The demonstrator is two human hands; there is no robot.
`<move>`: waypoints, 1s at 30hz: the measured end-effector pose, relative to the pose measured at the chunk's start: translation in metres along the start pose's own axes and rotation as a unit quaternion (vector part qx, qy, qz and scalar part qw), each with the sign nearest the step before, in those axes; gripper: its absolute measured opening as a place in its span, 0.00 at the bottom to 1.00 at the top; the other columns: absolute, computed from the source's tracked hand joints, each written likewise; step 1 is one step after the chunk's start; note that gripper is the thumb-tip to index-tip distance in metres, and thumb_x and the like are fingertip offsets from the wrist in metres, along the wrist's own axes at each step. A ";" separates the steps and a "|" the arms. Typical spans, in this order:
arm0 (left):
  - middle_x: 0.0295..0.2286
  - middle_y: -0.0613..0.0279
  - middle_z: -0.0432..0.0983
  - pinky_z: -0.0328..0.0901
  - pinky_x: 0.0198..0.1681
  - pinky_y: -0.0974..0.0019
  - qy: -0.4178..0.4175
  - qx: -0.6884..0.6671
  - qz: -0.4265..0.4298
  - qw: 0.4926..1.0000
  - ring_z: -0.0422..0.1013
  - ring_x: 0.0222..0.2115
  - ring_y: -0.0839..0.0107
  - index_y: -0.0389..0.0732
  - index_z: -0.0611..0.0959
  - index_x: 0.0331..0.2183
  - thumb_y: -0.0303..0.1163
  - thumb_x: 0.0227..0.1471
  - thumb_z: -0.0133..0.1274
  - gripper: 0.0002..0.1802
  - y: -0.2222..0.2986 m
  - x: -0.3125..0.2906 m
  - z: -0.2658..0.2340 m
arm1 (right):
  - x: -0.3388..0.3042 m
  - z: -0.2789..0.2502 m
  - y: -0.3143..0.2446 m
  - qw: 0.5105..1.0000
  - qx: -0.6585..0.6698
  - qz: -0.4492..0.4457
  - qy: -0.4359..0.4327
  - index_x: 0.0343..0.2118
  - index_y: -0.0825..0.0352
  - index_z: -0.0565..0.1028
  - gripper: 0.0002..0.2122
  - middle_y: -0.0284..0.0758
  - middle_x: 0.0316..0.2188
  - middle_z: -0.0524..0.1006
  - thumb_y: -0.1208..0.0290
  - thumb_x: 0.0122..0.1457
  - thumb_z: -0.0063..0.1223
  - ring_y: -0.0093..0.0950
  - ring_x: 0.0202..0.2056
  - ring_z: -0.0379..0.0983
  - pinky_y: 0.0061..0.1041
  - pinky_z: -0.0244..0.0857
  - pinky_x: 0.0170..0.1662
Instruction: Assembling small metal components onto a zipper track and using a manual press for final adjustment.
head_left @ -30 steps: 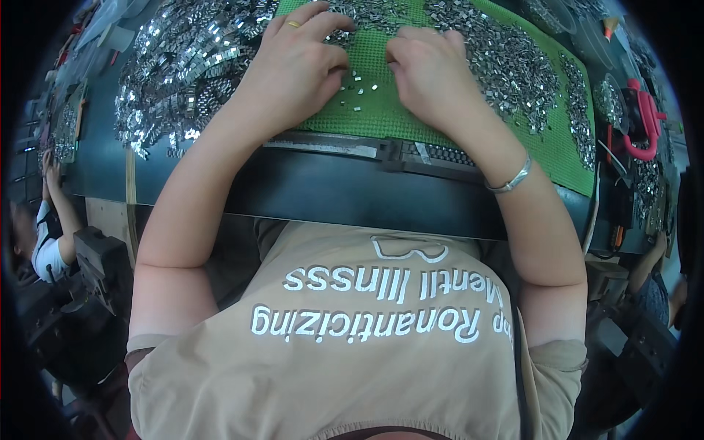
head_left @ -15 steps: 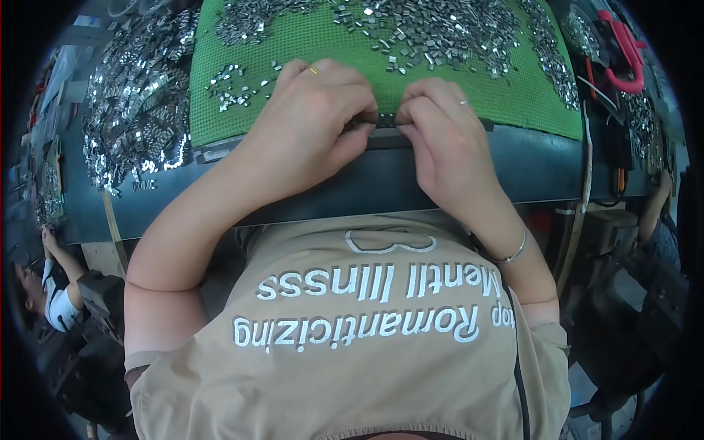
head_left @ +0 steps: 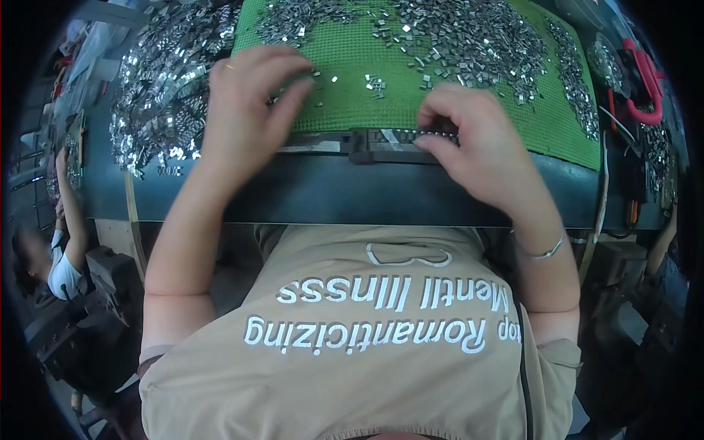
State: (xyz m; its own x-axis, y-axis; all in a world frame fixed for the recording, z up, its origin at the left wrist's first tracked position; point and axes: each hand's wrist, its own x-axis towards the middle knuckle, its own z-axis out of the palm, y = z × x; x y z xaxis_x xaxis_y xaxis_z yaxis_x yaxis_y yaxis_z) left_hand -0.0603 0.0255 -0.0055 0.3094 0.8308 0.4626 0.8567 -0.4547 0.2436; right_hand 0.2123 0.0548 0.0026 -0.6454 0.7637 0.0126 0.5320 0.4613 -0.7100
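Note:
A dark bar-shaped jig (head_left: pixel 361 147) lies along the near edge of a green textured mat (head_left: pixel 345 117). Along its right part runs a row of small metal links (head_left: pixel 400 136). My right hand (head_left: pixel 484 143) has thumb and curled fingers closed on the right end of that row. Over the mat's left side, my left hand (head_left: pixel 253 103) is raised, slightly blurred, with thumb and fingers apart. A few loose shiny metal pieces (head_left: pixel 375 86) lie to the right of its fingertips. Whatever lies under the left palm is hidden.
Many small metal pieces (head_left: pixel 469 37) are heaped at the back of the mat. A pile of linked metal strips (head_left: pixel 161 95) covers the table at left. A pink-handled tool (head_left: pixel 649 84) lies at right. Another person (head_left: pixel 66 257) sits at far left.
My left hand has left the jig, moving left over the mat and opening. My right hand stays at the jig, now further right. The jig's middle block has come into view between them.

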 end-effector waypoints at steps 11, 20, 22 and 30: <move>0.31 0.61 0.78 0.61 0.45 0.42 -0.066 0.172 -0.078 0.980 0.73 0.40 0.59 0.41 0.85 0.23 0.35 0.47 0.56 0.09 0.006 0.027 0.020 | 0.082 0.045 -0.010 0.966 -0.185 -0.150 0.103 0.22 0.65 0.79 0.03 0.36 0.27 0.77 0.78 0.48 0.54 0.37 0.37 0.75 0.40 0.60 0.41; 0.33 0.61 0.78 0.59 0.47 0.46 -0.025 0.084 -0.073 0.994 0.72 0.41 0.60 0.40 0.84 0.22 0.30 0.43 0.56 0.06 -0.012 0.021 0.017 | 0.087 0.052 -0.007 0.964 -0.192 -0.152 0.106 0.22 0.64 0.79 0.04 0.36 0.27 0.77 0.80 0.46 0.53 0.37 0.36 0.75 0.40 0.59 0.41; 0.34 0.67 0.77 0.58 0.45 0.54 -0.035 0.129 -0.020 0.991 0.71 0.41 0.63 0.40 0.84 0.25 0.31 0.45 0.61 0.05 -0.019 0.020 0.013 | 0.085 0.045 -0.005 0.962 -0.192 -0.165 0.097 0.22 0.65 0.79 0.05 0.35 0.28 0.77 0.81 0.46 0.52 0.36 0.38 0.74 0.40 0.59 0.42; 0.40 0.67 0.77 0.57 0.52 0.52 -0.068 0.148 -0.022 0.986 0.68 0.48 0.63 0.42 0.87 0.29 0.30 0.44 0.61 0.06 -0.011 0.018 0.005 | 0.087 0.041 -0.007 0.943 -0.249 -0.206 0.075 0.24 0.62 0.81 0.06 0.33 0.30 0.77 0.77 0.50 0.53 0.33 0.40 0.74 0.38 0.58 0.45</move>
State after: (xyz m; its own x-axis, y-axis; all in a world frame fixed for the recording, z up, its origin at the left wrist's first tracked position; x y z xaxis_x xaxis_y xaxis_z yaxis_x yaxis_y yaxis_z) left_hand -0.0623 0.0473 -0.0041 0.3044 0.8925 0.3328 0.9474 -0.3200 -0.0084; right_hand 0.1300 0.0996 -0.0208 -0.7893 0.5107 0.3409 0.4683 0.8597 -0.2037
